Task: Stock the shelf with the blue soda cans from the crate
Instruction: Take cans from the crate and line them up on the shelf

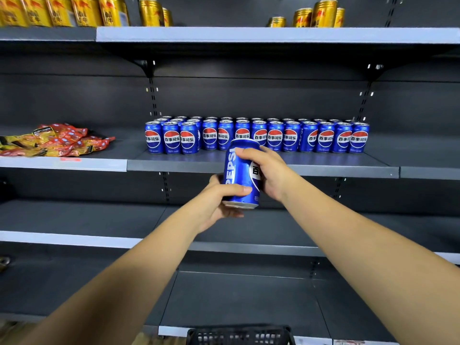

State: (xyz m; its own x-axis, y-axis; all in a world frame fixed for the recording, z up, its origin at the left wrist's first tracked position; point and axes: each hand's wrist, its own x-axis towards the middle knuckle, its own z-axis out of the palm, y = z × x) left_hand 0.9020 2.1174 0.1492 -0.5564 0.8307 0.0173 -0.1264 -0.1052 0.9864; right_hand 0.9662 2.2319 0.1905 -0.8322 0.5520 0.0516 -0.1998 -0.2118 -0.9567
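Observation:
A blue soda can [240, 170] is held upright in the air in front of the middle shelf [311, 169]. My left hand [219, 202] grips its lower part, thumb across the front. My right hand [270, 170] grips its upper right side, fingers curled over the top edge. On the shelf behind stand several blue cans [258, 135] in rows, labels facing out. The black crate [239, 334] shows only its rim at the bottom edge.
Red and yellow snack bags [54, 140] lie on the left of the same shelf level. Gold cans [62, 11] line the top shelf. The lower shelves [74, 220] are dark and bare. Bare shelf lies in front of the can rows.

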